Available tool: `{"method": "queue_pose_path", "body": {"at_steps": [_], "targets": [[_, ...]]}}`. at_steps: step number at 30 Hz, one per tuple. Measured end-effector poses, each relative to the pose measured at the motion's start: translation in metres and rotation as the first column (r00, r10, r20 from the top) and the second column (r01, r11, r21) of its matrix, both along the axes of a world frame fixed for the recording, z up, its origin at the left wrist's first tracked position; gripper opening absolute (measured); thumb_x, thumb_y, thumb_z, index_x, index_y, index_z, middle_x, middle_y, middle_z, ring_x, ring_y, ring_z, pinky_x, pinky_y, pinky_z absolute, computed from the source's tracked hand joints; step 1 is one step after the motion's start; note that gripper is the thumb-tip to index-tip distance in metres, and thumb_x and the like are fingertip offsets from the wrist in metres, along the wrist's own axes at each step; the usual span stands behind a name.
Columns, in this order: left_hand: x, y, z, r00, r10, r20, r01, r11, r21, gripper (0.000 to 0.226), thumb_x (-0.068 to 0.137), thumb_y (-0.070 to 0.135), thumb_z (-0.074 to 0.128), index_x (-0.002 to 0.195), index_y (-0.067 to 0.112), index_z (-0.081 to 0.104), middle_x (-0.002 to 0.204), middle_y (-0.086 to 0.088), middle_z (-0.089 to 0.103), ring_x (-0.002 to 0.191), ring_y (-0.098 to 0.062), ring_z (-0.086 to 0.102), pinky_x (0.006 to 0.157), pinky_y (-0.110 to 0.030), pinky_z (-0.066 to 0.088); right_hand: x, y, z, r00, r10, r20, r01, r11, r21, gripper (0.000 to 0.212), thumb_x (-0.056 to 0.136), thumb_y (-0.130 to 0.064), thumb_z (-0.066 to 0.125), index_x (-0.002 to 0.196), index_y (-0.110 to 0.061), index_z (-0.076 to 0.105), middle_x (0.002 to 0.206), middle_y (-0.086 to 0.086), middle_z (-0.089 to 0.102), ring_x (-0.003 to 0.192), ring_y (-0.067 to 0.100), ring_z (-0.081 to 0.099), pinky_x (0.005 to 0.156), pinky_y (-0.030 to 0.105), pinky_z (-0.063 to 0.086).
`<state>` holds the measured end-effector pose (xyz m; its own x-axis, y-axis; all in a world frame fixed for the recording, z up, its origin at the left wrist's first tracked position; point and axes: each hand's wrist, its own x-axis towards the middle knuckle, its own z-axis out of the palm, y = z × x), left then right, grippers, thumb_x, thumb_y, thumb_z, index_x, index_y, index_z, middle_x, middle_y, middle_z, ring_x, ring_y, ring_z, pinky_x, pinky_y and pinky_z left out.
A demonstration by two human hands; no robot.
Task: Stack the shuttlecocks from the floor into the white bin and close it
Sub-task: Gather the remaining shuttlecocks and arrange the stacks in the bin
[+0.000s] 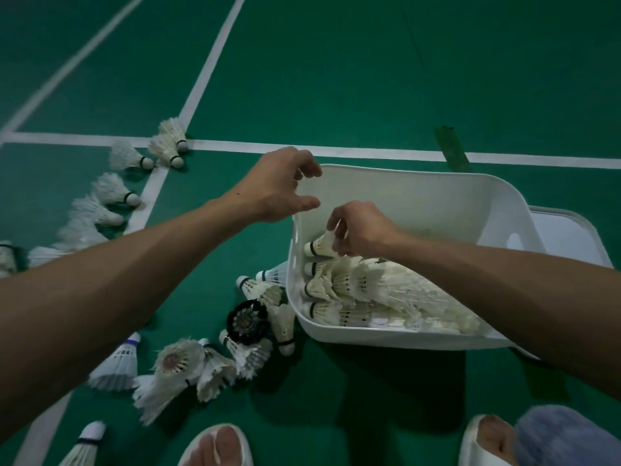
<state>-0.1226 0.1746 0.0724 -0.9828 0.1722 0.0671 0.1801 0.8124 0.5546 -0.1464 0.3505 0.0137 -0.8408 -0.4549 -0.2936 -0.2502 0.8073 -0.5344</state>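
Shuttlecock (321, 247), one, in right hand (363, 230)

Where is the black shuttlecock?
In the head view, the black shuttlecock lies on the floor just left of the bin, among white ones.

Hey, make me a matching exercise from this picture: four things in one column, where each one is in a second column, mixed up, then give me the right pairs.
Column one
1. right hand
2. left hand
3. black shuttlecock
4. white lid

Column two
A. on the floor, just left of the white bin
B. flat on the floor, right of the bin
C. inside the bin, pinching a white shuttlecock
D. at the bin's far left corner

Pairs: 1-C, 2-D, 3-A, 4-B
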Motion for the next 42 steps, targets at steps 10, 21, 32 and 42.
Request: {"method": "queue_pose_path", "body": {"at_steps": [10, 21, 32, 42], "targets": [[0.016, -0.056, -0.041, 0.952, 0.167, 0.257, -0.229, 0.945, 0.235, 0.031, 0.078, 0.03, 0.077, 0.103, 0.021, 0.06, 0.106, 0.0, 0.063, 0.087, -0.015, 0.065, 0.07, -0.03, 0.052, -0.01, -0.016, -0.009, 0.999, 0.036, 0.033, -0.04, 0.991, 0.13, 0.053, 0.076, -0.01, 0.079, 0.122, -0.016, 0.056, 0.087, 0.001, 0.065, 0.07, 0.011, 0.06, 0.057, 0.023, 0.049], [0.055, -0.076, -0.056, 0.906, 0.105, 0.411, -0.152, 0.985, 0.084, 0.04, 0.083, 0.033, 0.071, 0.117, 0.018, 0.056, 0.116, -0.001, 0.059, 0.097, -0.015, 0.061, 0.087, -0.033, 0.051, 0.015, -0.022, 0.038, 0.997, 0.056, -0.05, -0.055, 0.998, 0.019, 0.038, 0.074, -0.026, 0.081, 0.107, -0.013, 0.065, 0.099, 0.003, 0.067, 0.085, 0.014, 0.064, 0.077, 0.025, 0.052], [0.086, -0.088, -0.055, 0.906, 0.079, 0.417, -0.044, 0.995, -0.093, 0.047, 0.084, 0.036, 0.07, 0.124, 0.018, 0.054, 0.126, -0.004, 0.056, 0.097, -0.017, 0.058, 0.085, -0.029, 0.046, 0.069, -0.077, 0.09, 0.985, 0.121, -0.124, -0.143, 0.971, -0.192, 0.028, 0.075, -0.021, 0.081, 0.099, -0.011, 0.069, 0.093, 0.0, 0.069, 0.083, 0.012, 0.067, 0.08, 0.026, 0.057], [0.119, -0.088, -0.092, 0.827, -0.012, 0.563, -0.068, 0.99, 0.12, 0.038, 0.08, 0.027, 0.075, 0.114, 0.02, 0.058, 0.112, 0.001, 0.064, 0.094, -0.012, 0.061, 0.089, -0.031, 0.05, 0.078, -0.121, 0.05, 0.983, 0.148, 0.111, -0.149, 0.989, 0.007, 0.059, 0.076, -0.001, 0.076, 0.13, -0.012, 0.054, 0.126, 0.01, 0.059, 0.108, 0.022, 0.059, 0.086, 0.028, 0.051]]}}
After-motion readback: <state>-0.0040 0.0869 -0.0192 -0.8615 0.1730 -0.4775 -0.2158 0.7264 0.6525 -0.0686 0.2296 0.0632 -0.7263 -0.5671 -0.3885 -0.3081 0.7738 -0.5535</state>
